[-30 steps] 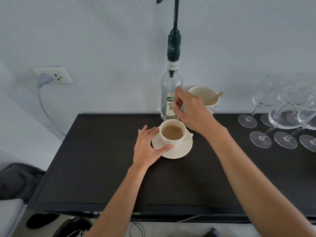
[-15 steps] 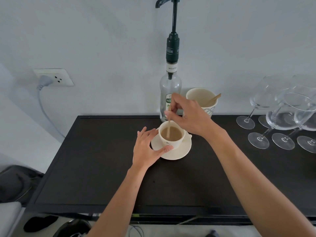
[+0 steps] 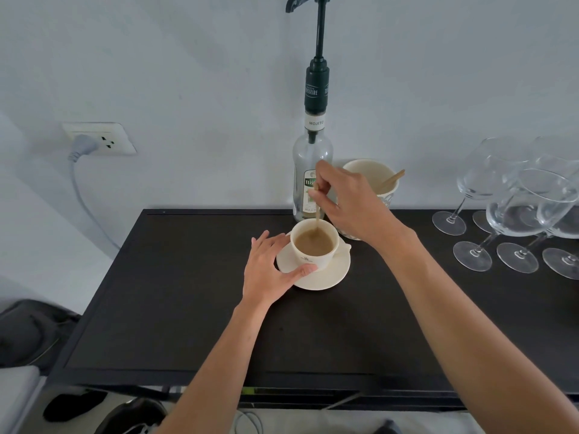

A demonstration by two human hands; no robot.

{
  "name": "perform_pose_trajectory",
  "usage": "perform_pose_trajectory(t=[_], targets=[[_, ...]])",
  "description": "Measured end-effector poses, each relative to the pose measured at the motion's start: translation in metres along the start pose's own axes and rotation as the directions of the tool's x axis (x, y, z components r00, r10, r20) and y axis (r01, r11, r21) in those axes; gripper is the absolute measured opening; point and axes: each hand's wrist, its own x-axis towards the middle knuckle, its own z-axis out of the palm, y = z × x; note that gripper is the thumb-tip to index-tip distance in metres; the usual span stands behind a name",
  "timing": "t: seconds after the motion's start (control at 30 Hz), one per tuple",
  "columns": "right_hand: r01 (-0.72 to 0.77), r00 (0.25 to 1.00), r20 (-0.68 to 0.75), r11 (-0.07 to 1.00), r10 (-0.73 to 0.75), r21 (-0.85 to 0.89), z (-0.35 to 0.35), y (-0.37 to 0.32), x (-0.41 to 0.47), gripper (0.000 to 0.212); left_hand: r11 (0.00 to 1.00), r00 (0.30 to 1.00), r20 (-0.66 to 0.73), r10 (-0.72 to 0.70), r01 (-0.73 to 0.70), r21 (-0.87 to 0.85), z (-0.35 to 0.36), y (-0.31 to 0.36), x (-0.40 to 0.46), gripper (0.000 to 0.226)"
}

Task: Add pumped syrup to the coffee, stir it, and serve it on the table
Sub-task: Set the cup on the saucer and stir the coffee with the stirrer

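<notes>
A cream cup of milky coffee point(image 3: 314, 242) stands on a cream saucer point(image 3: 326, 277) on the black table point(image 3: 188, 308). My left hand point(image 3: 269, 270) rests against the cup's left side, thumb on the saucer's front rim. My right hand point(image 3: 347, 202) hovers above and right of the cup, pinching a thin wooden stir stick point(image 3: 317, 211) whose lower end is dipped in the coffee. The clear syrup bottle point(image 3: 308, 170) with a tall dark pump stands just behind the cup, against the wall.
A paper cup point(image 3: 372, 177) with another wooden stick stands behind my right hand. Several stemmed glasses point(image 3: 513, 220) crowd the table's right end. A wall socket point(image 3: 100, 139) with a plugged cable is at left. Bags lie on the floor at lower left.
My right hand has swung the stick around inside the cup, from right to left and back toward the far side. The left hand keeps its place on the cup and saucer.
</notes>
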Motion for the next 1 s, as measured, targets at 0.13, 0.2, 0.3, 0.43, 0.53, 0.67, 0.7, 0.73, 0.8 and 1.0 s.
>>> perform_pose_trajectory(t=[0.13,0.2,0.3,0.43,0.53,0.67,0.7,0.73,0.8,1.0], targets=[[-0.049,0.996,0.078,0.99,0.039,0.134,-0.0018,-0.0049,-0.0009,0.024,1.0,1.0,-0.008,0.008,-0.009,-0.013,0.0002,-0.0011,-0.0008,0.086],[-0.06,0.997,0.051,0.983,0.052,0.174,0.0017,-0.0058,-0.0005,0.029,1.0,1.0,-0.007,0.013,-0.013,-0.006,0.0002,-0.0007,-0.0003,0.086],[-0.029,0.999,-0.012,0.999,0.029,0.031,0.0012,-0.0005,0.0007,0.029,1.0,1.0,-0.002,0.008,-0.008,-0.011,0.0003,-0.0007,-0.0002,0.086],[-0.043,0.998,0.056,0.994,0.038,0.099,-0.001,-0.0037,-0.0012,0.025,1.0,1.0,-0.003,0.006,-0.006,-0.015,0.0008,-0.0008,-0.0003,0.086],[-0.047,0.998,0.036,0.986,0.041,0.163,0.004,-0.0064,0.0008,0.029,1.0,1.0,0.001,0.005,-0.005,-0.009,0.0003,-0.0003,-0.0001,0.086],[-0.012,1.0,0.006,1.0,0.012,0.001,0.0011,-0.0002,0.0027,0.025,1.0,1.0,-0.006,0.01,-0.01,-0.012,0.0004,-0.0007,-0.0001,0.087],[-0.014,0.999,0.029,0.999,0.013,0.042,0.0002,-0.0014,0.0018,0.024,1.0,1.0,-0.005,0.009,-0.009,-0.013,0.0007,-0.0011,-0.0001,0.086],[-0.025,0.998,0.057,0.994,0.02,0.104,0.0001,-0.0036,0.0008,0.024,1.0,1.0,-0.004,0.009,-0.009,-0.011,0.0008,-0.0013,0.0,0.086],[-0.044,0.998,0.059,0.983,0.034,0.176,0.0028,-0.006,0.0004,0.027,1.0,1.0,-0.003,0.013,-0.013,-0.002,0.0009,-0.0022,0.0003,0.085],[-0.031,0.999,0.032,0.995,0.028,0.091,0.0025,0.0004,-0.0013,0.028,1.0,1.0,-0.003,0.011,-0.011,0.004,0.0013,-0.002,0.0008,0.085]])
